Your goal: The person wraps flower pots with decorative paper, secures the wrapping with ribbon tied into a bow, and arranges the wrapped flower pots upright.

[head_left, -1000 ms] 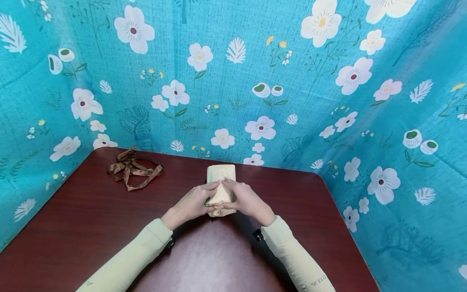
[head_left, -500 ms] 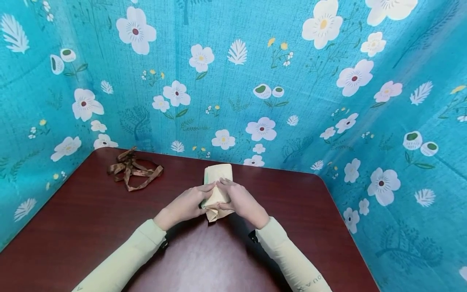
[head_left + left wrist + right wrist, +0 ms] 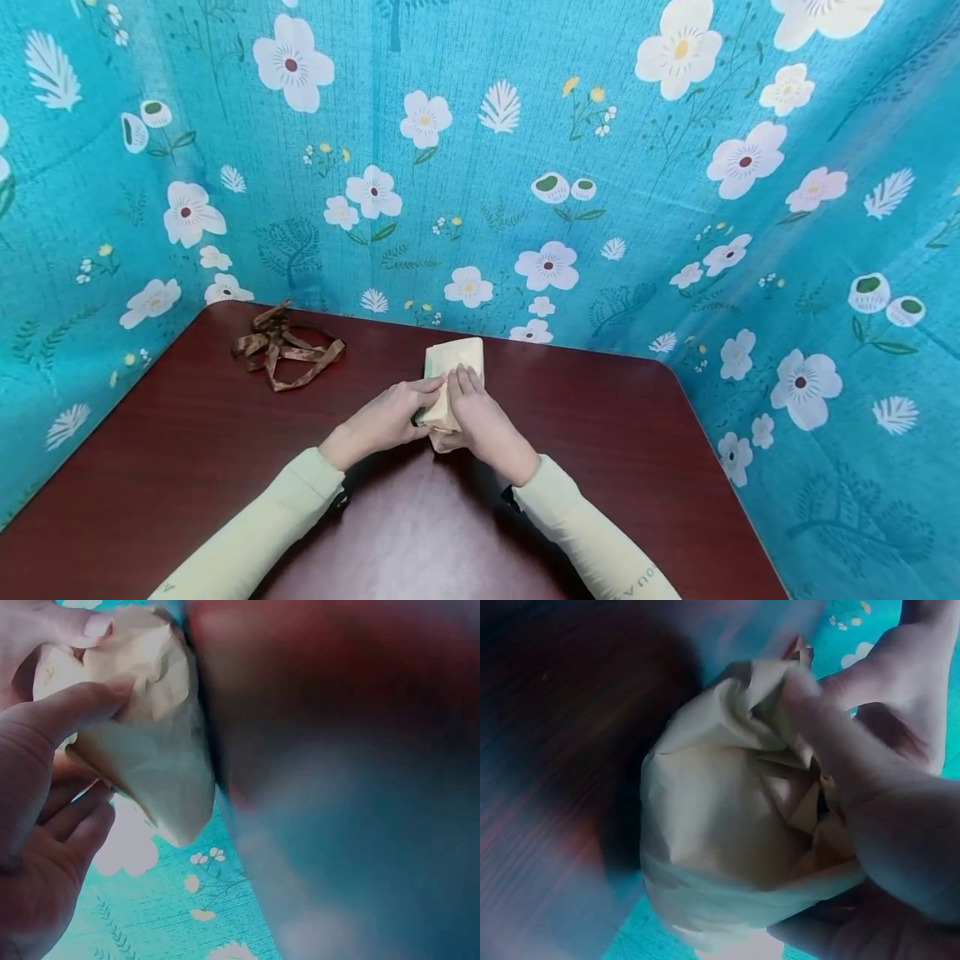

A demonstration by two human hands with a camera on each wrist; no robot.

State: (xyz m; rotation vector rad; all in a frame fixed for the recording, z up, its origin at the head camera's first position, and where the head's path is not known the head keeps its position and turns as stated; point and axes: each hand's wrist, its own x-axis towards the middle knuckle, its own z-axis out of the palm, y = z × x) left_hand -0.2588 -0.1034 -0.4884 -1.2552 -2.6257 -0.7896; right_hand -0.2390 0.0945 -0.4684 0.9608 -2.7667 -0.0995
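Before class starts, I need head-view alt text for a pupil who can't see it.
A person's left hand and right hand hold a cream paper packet at a dark red table. A tangled brown ribbon lies toward the back left; blue flowered cloth hangs behind.

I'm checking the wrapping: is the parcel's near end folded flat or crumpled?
Crumpled: the right wrist view shows the parcel with bunched, creased paper at that end, by the right hand.
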